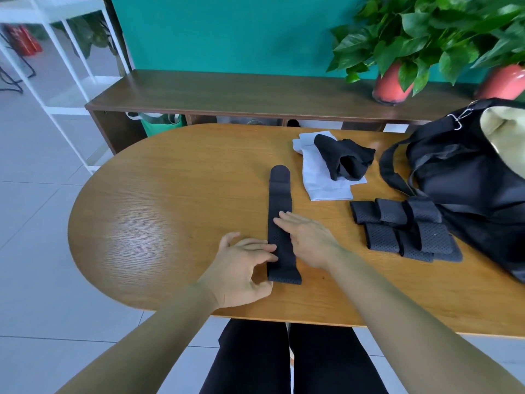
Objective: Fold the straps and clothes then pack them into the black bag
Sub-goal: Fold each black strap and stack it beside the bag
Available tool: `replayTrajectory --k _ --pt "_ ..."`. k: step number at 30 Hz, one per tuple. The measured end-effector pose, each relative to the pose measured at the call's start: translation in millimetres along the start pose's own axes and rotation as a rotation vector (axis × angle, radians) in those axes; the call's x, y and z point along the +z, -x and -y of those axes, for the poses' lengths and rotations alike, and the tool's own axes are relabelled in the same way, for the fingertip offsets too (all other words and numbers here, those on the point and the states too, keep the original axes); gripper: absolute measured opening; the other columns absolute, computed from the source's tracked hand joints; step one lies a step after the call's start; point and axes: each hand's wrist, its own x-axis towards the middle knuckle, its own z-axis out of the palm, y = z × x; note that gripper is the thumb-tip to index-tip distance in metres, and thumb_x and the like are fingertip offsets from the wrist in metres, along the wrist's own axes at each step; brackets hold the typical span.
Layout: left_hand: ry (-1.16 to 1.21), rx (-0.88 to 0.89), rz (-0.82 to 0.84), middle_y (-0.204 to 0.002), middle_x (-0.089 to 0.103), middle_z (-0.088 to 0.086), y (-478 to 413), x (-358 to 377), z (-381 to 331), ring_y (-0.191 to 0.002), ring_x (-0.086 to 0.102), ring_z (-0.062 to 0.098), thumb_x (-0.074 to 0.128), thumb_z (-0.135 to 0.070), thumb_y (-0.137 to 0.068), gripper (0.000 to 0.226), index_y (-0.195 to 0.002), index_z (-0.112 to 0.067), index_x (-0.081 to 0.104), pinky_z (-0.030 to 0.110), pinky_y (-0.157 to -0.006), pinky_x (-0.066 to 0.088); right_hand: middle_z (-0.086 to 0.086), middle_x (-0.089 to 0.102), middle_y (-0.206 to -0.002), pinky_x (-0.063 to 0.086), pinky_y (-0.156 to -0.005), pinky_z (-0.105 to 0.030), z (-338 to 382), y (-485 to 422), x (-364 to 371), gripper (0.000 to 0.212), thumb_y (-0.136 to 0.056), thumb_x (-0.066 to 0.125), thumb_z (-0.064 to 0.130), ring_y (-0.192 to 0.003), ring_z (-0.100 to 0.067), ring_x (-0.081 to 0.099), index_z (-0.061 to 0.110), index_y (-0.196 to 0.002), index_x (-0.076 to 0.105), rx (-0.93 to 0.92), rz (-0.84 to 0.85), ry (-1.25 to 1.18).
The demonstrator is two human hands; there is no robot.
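The strap (pixel 279 194) is lying lengthwise on the bench (pixel 170 211), apart from the black bag (pixel 460 177). The right hand (pixel 309 240) is pressing flat on its middle. The left hand (pixel 241 271), loose and gripping nothing, is touching its near edge. Folding well is probably calling for aligned edges and a pinned middle.

So on my tabletop (pixel 142 223) I've got one strap (pixel 279 200) laid out lengthwise dead centre; the heap of straps (pixel 403 228) sits right of it, touching the bag (pixel 468 180) at the far right; clothes (pixel 326 183) lie further back, one piece atop another.
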Motion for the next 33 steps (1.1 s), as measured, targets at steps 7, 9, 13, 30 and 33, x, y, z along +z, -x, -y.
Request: replayTrajectory --k 7,9,13,30,33 --pt "0.051 -0.031 0.007 -0.146 0.036 -0.025 7 5 -2 -0.136 0.017 -0.012 0.054 -0.054 -0.080 0.055 -0.132 -0.037 0.052 0.026 -0.111 -0.004 0.010 0.043 -0.146 0.024 -0.116 -0.025 4 52 -9 0.064 -0.086 0.040 -0.010 -0.138 -0.002 0.029 0.026 -0.139 0.048 -0.090 -0.179 -0.171" --pt "0.095 -0.044 -0.006 -0.146 0.037 -0.024 7 8 -1 -0.133 0.016 -0.015 0.055 -0.055 -0.079 0.055 -0.131 -0.036 0.053 0.028 -0.112 -0.002 0.010 0.044 -0.144 0.025 -0.114 -0.025 9 73 -4 0.066 -0.083 0.045 -0.006 -0.137 -0.002 0.032 0.030 -0.138 0.049 -0.073 -0.117 -0.197" --pt "0.141 -0.056 -0.038 -0.144 0.040 -0.024 8 11 -4 -0.129 0.016 -0.018 0.050 -0.062 -0.073 0.061 -0.128 -0.035 0.056 0.029 -0.112 0.002 0.011 0.037 -0.145 0.025 -0.107 -0.018 12 95 11 0.066 -0.081 0.055 0.007 -0.133 0.001 0.031 0.034 -0.140 0.044 -0.035 -0.093 -0.267" --pt "0.354 -0.390 -0.375 -0.109 0.065 -0.020 -4 30 -19 -0.113 0.050 -0.011 0.061 -0.033 -0.089 0.046 -0.130 -0.040 0.042 0.023 -0.103 0.005 0.017 0.053 -0.084 0.046 -0.077 -0.027 33 56 37 0.030 -0.091 0.061 0.030 -0.100 -0.007 0.052 0.027 -0.121 0.062 0.303 -0.527 -0.434" --pt "0.285 -0.385 -0.380 -0.111 0.063 -0.017 -4 30 -19 -0.113 0.049 -0.004 0.062 -0.034 -0.089 0.046 -0.133 -0.039 0.045 0.023 -0.103 0.005 0.012 0.057 -0.088 0.045 -0.072 -0.024 32 52 41 0.033 -0.091 0.061 0.029 -0.103 -0.009 0.050 0.022 -0.123 0.061 0.301 -0.541 -0.356"
